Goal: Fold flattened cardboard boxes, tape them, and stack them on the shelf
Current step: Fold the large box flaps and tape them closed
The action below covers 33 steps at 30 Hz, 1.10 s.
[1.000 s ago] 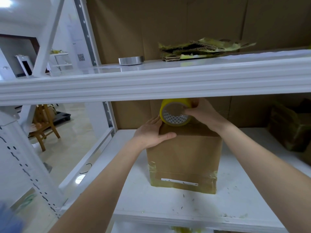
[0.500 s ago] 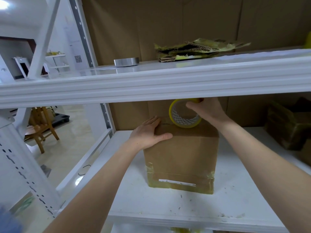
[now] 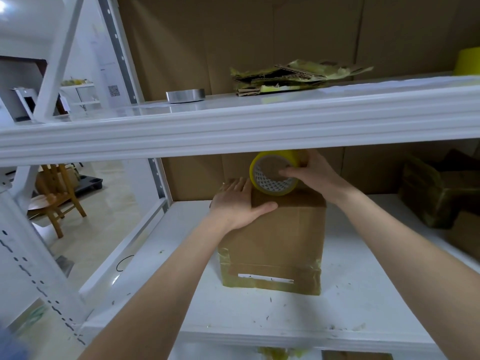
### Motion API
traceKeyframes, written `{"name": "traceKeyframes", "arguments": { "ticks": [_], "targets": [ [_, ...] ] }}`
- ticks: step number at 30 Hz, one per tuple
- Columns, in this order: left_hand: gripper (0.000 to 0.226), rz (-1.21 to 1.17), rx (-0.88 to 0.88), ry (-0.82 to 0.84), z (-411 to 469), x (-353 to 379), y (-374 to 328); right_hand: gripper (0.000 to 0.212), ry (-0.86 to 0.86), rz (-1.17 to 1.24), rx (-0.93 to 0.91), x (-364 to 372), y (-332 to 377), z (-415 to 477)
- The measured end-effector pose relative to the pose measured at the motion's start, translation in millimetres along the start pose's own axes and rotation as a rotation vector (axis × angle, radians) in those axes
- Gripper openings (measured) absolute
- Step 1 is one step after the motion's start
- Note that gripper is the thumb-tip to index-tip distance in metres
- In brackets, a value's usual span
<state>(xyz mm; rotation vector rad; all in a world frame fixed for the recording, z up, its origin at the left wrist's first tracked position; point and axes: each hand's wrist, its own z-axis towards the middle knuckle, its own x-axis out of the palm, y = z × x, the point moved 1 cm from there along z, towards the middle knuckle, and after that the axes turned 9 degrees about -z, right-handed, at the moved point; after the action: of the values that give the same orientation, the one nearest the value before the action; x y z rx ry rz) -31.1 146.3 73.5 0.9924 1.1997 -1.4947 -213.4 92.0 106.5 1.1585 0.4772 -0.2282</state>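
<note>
Matt cardboard box [image 3: 275,237], glossy tape roll [image 3: 275,172]

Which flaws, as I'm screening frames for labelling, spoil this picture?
Head view: wide-angle distortion bows the shelf beam; a light blows out top left; a blue smear is blurred bottom left; box and tape roll sit in shade, yet sharp.

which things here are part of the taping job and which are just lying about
In use: brown cardboard box, pressed by the left hand; yellow roll of tape, gripped by the right hand.

Lying about: flat silver metal disc and torn cardboard scraps on the white upper shelf; wooden chair.
</note>
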Motion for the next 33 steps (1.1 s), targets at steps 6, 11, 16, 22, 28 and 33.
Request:
{"name": "traceKeyframes", "arguments": {
  "ticks": [6,11,16,22,28,33],
  "targets": [
    [0.093,-0.012,0.028,0.01,-4.5,-3.3,-1.5,0.045,-0.083,0.118,0.001,1.3,4.1,-4.3],
    [0.092,-0.005,-0.027,0.032,-8.3,-6.0,2.1,0.026,-0.194,-0.021,-0.039,-14.9,11.6,-1.5],
    [0.085,0.015,-0.019,0.052,-6.5,-2.1,-1.4,0.038,-0.154,-0.225,-0.071,-47.9,-3.4,-1.0],
    [0.092,-0.003,0.008,0.083,-1.0,-3.0,-0.2,0.035,-0.111,-0.195,-0.054,-47.7,-12.3,2.0],
    [0.099,0.074,-0.031,0.039,16.7,5.8,-37.6,0.039,-0.141,0.104,0.022,-50.3,-36.2,-4.5],
    [0.097,0.061,0.036,0.009,16.6,20.2,-31.7,0.025,-0.025,0.181,-0.013,-50.5,-42.2,-4.7]
  ]
}}
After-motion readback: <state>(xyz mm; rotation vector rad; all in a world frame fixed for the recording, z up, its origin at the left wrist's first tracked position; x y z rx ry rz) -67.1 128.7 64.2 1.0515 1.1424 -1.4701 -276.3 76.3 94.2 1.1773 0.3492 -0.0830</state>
